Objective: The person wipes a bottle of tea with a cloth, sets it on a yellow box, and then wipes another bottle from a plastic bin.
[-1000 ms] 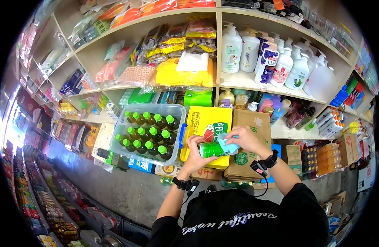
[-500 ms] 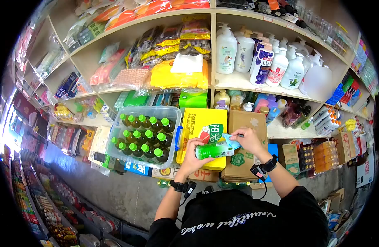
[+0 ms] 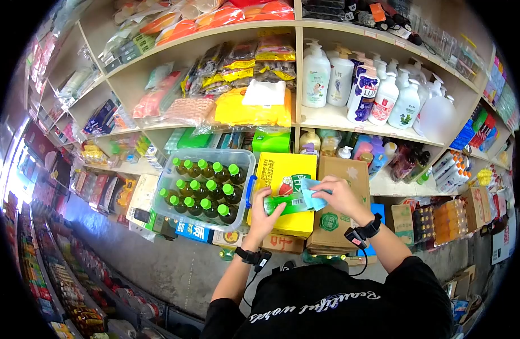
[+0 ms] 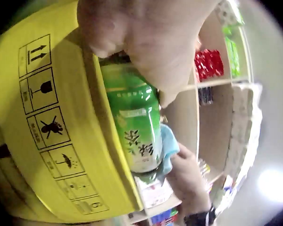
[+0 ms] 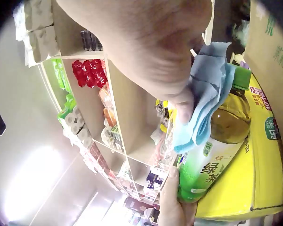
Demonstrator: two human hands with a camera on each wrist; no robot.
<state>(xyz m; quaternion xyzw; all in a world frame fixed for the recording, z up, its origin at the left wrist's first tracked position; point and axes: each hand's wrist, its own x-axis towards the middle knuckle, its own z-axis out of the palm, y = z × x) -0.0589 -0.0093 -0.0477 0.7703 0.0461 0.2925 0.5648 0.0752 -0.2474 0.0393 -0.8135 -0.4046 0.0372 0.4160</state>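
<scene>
My left hand [image 3: 263, 214] grips a green tea bottle [image 3: 281, 204] around its base end, holding it on its side above a yellow carton [image 3: 294, 222]. In the right wrist view, the green cap [image 5: 242, 78] points away from that hand, and amber tea shows through the clear shoulder. My right hand [image 3: 339, 193] pinches a folded blue cloth [image 3: 313, 196] against the bottle's shoulder end. The cloth [image 5: 205, 101] drapes over part of the bottle near the neck. In the left wrist view, the bottle's label [image 4: 137, 125] shows green fading to white with dark characters.
Left of the yellow carton stands a clear plastic bin [image 3: 168, 212] with several green-capped bottles. A brown carton [image 3: 342, 217] is on the right. Behind, shelves hold pump bottles [image 3: 316, 73] and yellow packages [image 3: 251, 107]. Grey floor [image 3: 181, 265] shows below.
The bottle has turned in my left hand, so a barcode now faces up. My right hand slid the cloth toward the cap end, and the cloth now lies spread against the bottle again.
</scene>
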